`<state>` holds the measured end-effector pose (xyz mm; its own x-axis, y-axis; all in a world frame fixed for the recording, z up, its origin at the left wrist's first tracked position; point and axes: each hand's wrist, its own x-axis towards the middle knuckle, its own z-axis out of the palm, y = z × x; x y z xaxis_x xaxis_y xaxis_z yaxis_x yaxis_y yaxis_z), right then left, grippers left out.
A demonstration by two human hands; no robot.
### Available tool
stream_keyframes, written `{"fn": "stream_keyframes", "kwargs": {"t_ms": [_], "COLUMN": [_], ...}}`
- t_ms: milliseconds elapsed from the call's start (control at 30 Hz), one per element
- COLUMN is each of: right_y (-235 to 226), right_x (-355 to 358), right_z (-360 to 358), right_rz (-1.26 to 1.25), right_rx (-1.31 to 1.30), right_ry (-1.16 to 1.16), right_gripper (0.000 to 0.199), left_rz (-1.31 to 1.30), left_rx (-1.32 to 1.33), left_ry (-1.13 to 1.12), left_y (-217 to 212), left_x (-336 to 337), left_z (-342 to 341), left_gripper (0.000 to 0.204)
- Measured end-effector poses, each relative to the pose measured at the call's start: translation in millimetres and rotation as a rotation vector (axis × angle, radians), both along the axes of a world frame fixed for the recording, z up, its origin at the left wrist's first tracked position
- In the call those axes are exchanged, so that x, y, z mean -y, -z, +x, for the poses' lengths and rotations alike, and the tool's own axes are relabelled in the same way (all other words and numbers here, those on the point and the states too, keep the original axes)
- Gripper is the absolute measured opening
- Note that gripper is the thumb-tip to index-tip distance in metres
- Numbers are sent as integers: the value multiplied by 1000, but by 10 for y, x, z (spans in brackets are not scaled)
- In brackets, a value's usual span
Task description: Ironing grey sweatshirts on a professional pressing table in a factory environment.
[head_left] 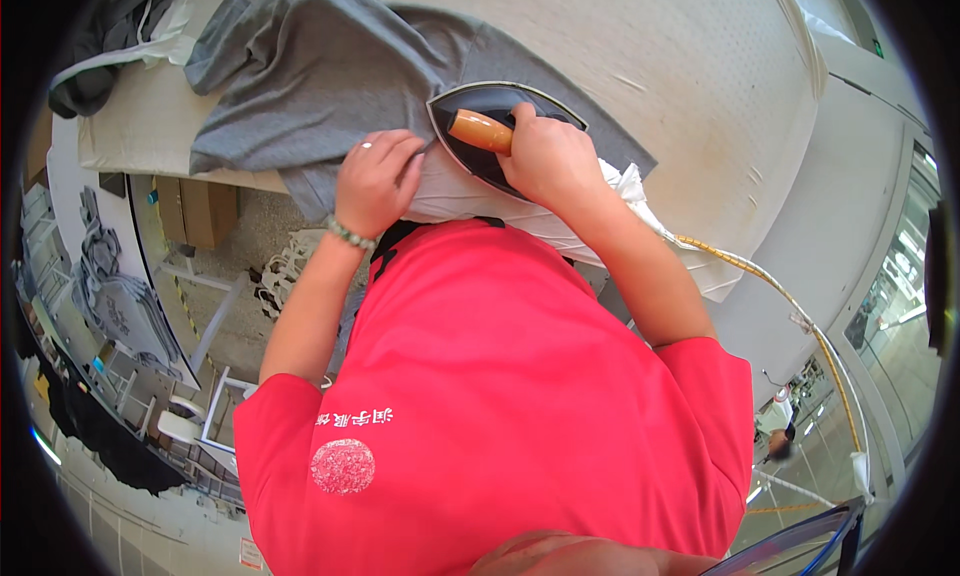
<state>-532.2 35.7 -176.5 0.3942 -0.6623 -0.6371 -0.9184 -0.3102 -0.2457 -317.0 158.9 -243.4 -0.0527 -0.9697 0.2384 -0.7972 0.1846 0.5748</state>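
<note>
A grey knit garment [310, 86] lies spread and partly rumpled over the padded pale table. On its near edge rests a dark iron [490, 101] with an orange-brown wooden handle [482, 132]. My right hand [555, 161] is wrapped round the back part of that handle. Left of the iron, my left hand [375, 181] is at the garment's near edge, its fingers bent and drawn together on the fabric; the exact grip of the fingertips is partly hidden. White cloth [455, 188] shows below the iron, between the table edge and my body.
The padded ironing table [690, 86] reaches far and right. A yellow-and-white hose [745, 264] runs from near the iron down the right side. Dark clothing [95, 66] lies at the far left. Below the table stand cardboard boxes [205, 211]; grey garments [115, 291] lie farther left. Another person [778, 426] is at lower right.
</note>
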Motion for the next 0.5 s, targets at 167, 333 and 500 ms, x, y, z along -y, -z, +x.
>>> {"fn": "stream_keyframes", "kwargs": {"t_ms": [167, 333, 500], "right_y": [-18, -99, 48], "right_x": [306, 448, 325], "right_z": [80, -187, -1435], "right_rz": [-125, -148, -292], "right_rx": [36, -49, -75], "right_ry": [233, 368, 536], "right_gripper": [40, 41, 43], "left_rz": [-56, 2, 278], "left_rx": [4, 30, -40], "left_ry": [-263, -428, -387], "left_y": [-227, -85, 6], "left_x": [329, 821, 1037], "left_z": [851, 1875, 2268], "left_gripper": [15, 29, 49]}}
